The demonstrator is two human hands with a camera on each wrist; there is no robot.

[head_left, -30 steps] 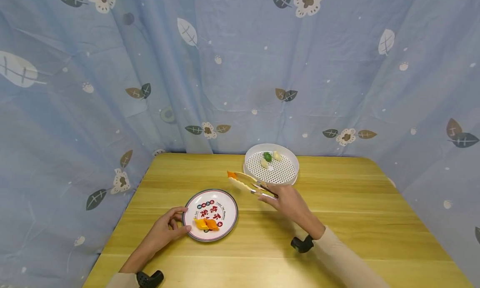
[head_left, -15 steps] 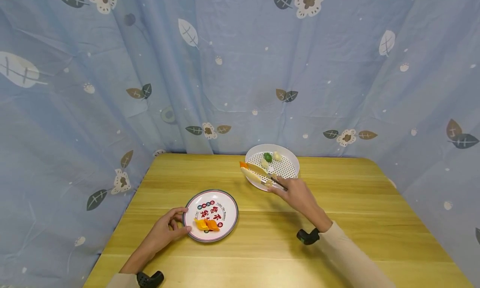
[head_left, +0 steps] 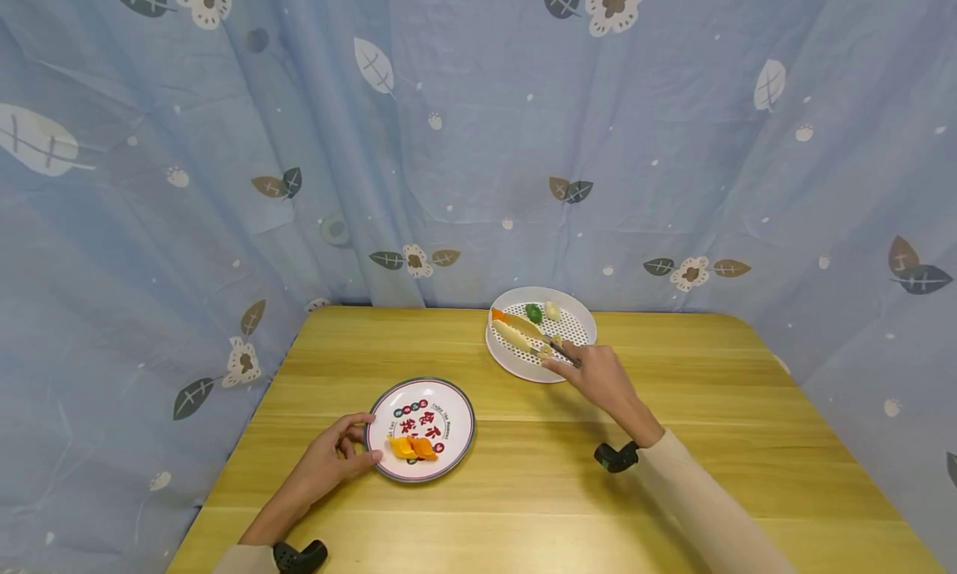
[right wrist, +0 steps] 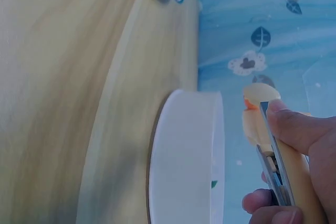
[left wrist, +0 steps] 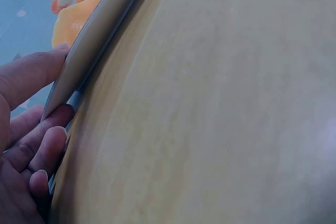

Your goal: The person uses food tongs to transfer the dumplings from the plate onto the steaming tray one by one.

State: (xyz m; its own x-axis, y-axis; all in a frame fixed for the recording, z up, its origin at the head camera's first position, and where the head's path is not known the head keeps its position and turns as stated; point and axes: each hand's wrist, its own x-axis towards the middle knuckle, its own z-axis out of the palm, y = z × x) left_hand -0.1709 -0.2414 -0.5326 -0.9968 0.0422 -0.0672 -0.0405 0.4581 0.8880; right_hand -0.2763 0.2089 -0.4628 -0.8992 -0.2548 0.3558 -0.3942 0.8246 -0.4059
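Observation:
My right hand [head_left: 591, 370] grips a pair of tongs [head_left: 523, 333] with cream arms and orange tips, held over the white perforated tray [head_left: 579, 345] at the table's far side. The tong tips reach the tray's left part, near a green piece [head_left: 533, 312] and a pale piece [head_left: 552, 310]. In the right wrist view the fingers [right wrist: 294, 129] curl round the tongs [right wrist: 275, 156] above the tray's wall [right wrist: 184, 161]. My left hand [head_left: 336, 453] holds the rim of a printed round plate [head_left: 449, 399] with orange pieces [head_left: 413, 447] on it; thumb [left wrist: 29, 74] and fingers pinch the plate edge [left wrist: 94, 35].
A wooden table [head_left: 523, 491] carries both dishes. A blue curtain [head_left: 449, 142] with leaf and flower prints hangs close behind and to both sides. Black wrist-worn cameras [head_left: 615, 456] sit on both forearms.
My right hand has carried the tongs from beside the plate, away and to the right, until their tips are over the white tray. The left hand and plate have stayed put.

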